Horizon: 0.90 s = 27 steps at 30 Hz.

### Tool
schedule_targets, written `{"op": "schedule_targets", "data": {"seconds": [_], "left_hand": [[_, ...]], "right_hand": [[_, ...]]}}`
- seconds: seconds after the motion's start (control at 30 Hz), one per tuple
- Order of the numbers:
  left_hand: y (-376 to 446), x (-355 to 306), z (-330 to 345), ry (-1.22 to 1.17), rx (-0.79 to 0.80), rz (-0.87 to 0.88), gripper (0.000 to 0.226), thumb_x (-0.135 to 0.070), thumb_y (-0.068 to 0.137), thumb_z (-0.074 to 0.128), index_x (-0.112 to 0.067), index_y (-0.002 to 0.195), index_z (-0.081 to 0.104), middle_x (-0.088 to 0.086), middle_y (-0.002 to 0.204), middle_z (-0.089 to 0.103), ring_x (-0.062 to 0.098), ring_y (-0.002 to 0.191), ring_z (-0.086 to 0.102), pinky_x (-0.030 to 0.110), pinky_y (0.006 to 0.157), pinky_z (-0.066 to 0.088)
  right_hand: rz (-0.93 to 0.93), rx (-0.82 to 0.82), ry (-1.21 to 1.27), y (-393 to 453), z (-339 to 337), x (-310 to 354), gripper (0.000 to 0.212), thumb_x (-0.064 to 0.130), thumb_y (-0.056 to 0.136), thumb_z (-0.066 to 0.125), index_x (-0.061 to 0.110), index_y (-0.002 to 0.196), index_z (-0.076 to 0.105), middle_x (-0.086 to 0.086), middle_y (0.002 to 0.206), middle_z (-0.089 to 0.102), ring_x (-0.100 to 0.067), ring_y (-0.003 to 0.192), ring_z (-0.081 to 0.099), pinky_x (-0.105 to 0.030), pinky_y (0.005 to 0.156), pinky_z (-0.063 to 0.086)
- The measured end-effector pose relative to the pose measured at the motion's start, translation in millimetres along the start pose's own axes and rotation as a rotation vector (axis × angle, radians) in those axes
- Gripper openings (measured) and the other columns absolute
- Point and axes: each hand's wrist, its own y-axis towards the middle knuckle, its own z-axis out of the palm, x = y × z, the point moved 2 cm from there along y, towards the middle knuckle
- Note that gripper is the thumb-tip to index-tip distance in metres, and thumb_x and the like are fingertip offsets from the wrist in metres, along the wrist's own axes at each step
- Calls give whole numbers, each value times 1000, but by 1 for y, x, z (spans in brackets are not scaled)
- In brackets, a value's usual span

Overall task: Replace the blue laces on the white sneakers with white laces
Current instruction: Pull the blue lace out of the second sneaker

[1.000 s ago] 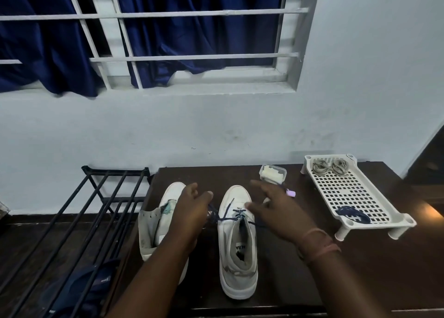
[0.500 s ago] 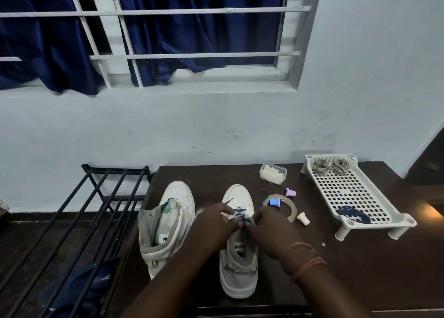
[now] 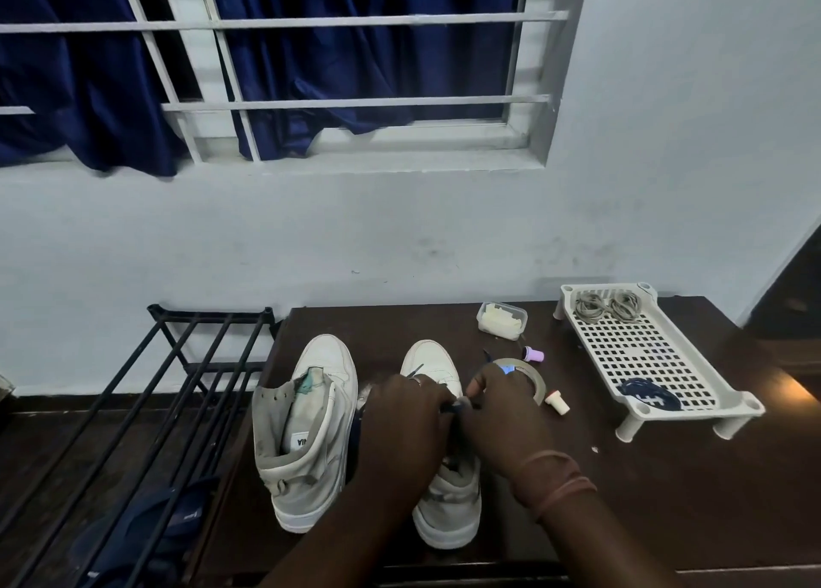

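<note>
Two white sneakers stand on the dark table. The left sneaker has no lace and its tongue is open. The right sneaker still carries a blue lace, mostly hidden by my hands. My left hand and my right hand meet over its eyelets and pinch the blue lace between their fingertips. Two coiled white laces lie at the far end of the white perforated tray. A bundled blue lace lies at the tray's near end.
A tape roll, a small clear box, a pink cap and a white cap lie right of the sneakers. A black metal rack stands left of the table, with dark footwear under it. The wall is close behind.
My hands went from spread apart over the right sneaker to closed together on its blue lace. They have since slid a little toward me along the shoe.
</note>
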Motion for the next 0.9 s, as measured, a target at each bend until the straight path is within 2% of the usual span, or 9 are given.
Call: {"op": "schedule_targets", "data": {"seconds": [0.13,0.27,0.37,0.43,0.5,0.6,0.77,0.83,0.9], "left_hand": [[-4,1,4,-206,-96,-194,12,-33,81,56,-25,78,65,-8,75,64,14,74,58,36,66,48],[-3,7,1,-862,-129,-805,13,-26,78,72,-15,76,66,-2,76,70,20,79,67,39,77,53],[-1,-1,-6,-772,-98,-520,15,-21,81,65,-23,95,69,-6,95,73,12,91,66,26,82,51],[2,-7,-10,-435,-71,-110,32,-29,76,55,-30,103,73,-9,101,73,11,94,65,31,84,51],[6,-6,-8,-9,-48,88,28,-37,78,52,-32,92,75,-8,89,72,19,85,64,38,74,49],[9,7,-2,-16,-39,-7,18,-36,78,57,-31,79,74,-9,79,70,14,78,64,37,69,48],[9,9,-7,-1323,-136,-882,18,-9,95,56,-14,85,70,1,82,71,14,74,64,29,69,53],[11,12,-10,-1296,-210,-855,14,-6,96,53,-12,95,65,6,89,71,16,75,64,29,70,53],[12,10,-20,-1101,-207,-631,32,1,86,54,-23,106,60,-3,94,74,14,89,69,33,82,54]], "right_hand": [[-34,-69,-126,-2,4,5,15,22,80,61,22,94,54,-7,108,47,-28,103,45,-30,82,41],[10,5,-64,-2,4,3,15,22,79,60,25,88,48,-8,108,54,-25,99,47,-31,79,42],[14,40,-10,0,0,3,13,16,82,59,18,92,51,-5,100,56,-20,84,51,-27,71,40],[-16,74,-10,0,-4,6,13,15,84,58,13,95,52,-1,89,55,-17,83,51,-27,69,40],[-17,80,-3,0,-7,7,14,17,86,59,11,96,53,-1,87,58,-18,85,55,-28,70,44],[24,75,36,0,-6,7,12,19,85,61,13,95,56,2,84,59,-18,87,58,-31,75,47],[47,83,30,4,-4,6,10,21,83,61,17,91,56,2,85,63,-16,83,58,-29,72,46],[59,86,41,5,-4,5,8,21,83,60,17,89,56,3,84,63,-15,82,57,-29,70,45],[52,82,35,5,-5,6,9,22,84,61,16,90,57,2,83,63,-16,81,57,-28,69,43]]}}
